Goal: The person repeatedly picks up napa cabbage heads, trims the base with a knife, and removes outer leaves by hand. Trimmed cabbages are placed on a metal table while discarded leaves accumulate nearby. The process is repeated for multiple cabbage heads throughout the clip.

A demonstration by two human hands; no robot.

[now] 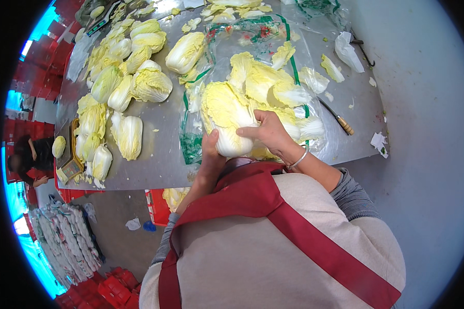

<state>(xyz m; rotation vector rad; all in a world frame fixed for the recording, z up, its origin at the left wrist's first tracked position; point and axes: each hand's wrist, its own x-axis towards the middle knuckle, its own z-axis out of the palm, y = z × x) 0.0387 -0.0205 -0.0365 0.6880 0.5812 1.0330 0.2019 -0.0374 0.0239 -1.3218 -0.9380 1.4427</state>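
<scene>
Between my hands is a napa cabbage point(226, 116) with a white base and yellow leaves, tilted with its base towards me. My left hand point(212, 148) supports the base from the left, its thumb up along the side. From the right, my right hand point(270, 131) grips the cabbage, thumb across the white ribs and fingers at the outer leaves. Below it a clear plastic bag point(193, 145) with green print lies flat on the metal table point(158, 154). Loose cabbage leaves point(263, 83) are piled on the bag, partly hidden by the held head.
Several napa cabbages point(150, 83) crowd the table's left side, near a weighing scale point(71, 168). A wooden-handled knife point(344, 124) lies to the right, with a crumpled white plastic bag point(348, 52) beyond. Red crates point(158, 206) stand below. Another person point(33, 154) is far left.
</scene>
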